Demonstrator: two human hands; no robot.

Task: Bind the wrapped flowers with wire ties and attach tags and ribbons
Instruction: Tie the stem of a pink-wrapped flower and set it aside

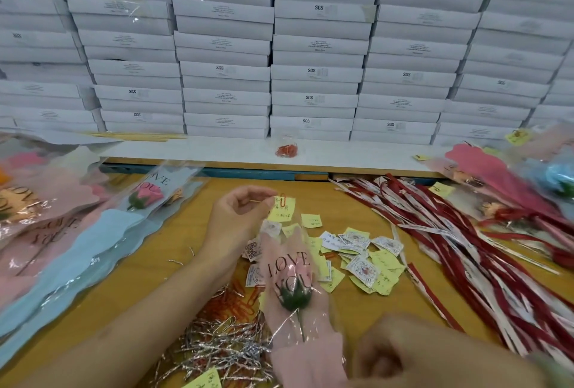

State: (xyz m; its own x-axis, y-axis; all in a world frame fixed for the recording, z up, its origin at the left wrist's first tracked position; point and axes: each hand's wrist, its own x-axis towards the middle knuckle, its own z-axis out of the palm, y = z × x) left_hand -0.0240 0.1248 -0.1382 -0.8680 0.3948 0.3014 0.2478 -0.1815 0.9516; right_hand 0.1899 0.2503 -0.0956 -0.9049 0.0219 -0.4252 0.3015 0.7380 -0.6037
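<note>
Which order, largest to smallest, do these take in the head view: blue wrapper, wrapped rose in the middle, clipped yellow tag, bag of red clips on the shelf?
1. blue wrapper
2. wrapped rose
3. yellow tag and bag of red clips: alike; the bag lies farther off, so unranked.

Pink "LOVE YOU" wrapped flower [293,291] centre, yellow tag [281,209] clipped at its top; silver wire ties [217,350] lower-left, red ribbons [466,247] right.
</note>
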